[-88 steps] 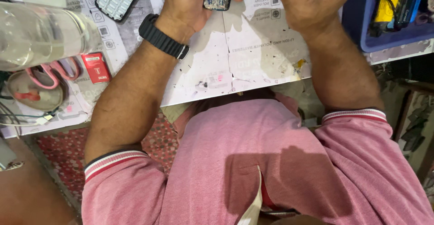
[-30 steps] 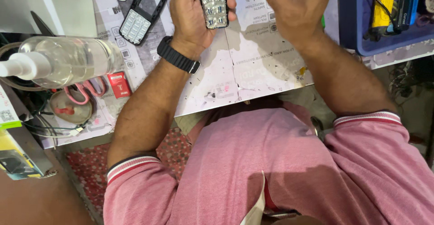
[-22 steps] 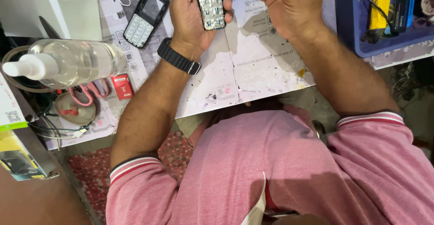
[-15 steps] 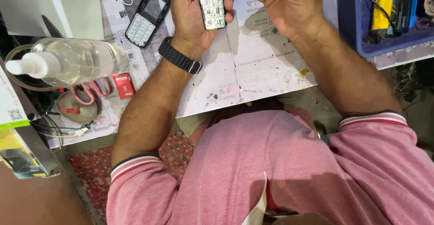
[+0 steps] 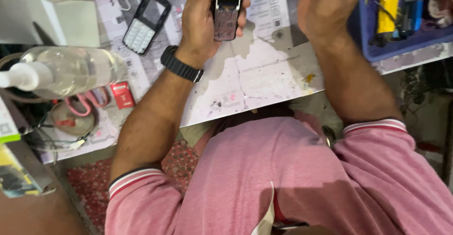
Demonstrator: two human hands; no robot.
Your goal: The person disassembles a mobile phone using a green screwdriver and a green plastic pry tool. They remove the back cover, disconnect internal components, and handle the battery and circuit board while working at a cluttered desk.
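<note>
My left hand grips a small keypad phone with its front cover off, held upright above the paper-covered bench; a black watch is on that wrist. My right hand hovers just right of the phone, fingers curled, its fingertips cut off by the top edge, so whether it holds anything cannot be told. The phone's black front cover with white keypad lies on the paper to the left of my left hand.
A clear plastic bottle lies on its side at the left, beside a white box. Pink-handled scissors, a small red packet and wires sit below it. A blue tray with tools stands at the right.
The phone has been turned in my left hand and now shows a dark screen. My right hand has drawn away from it to the right. The view has shifted slightly.
</note>
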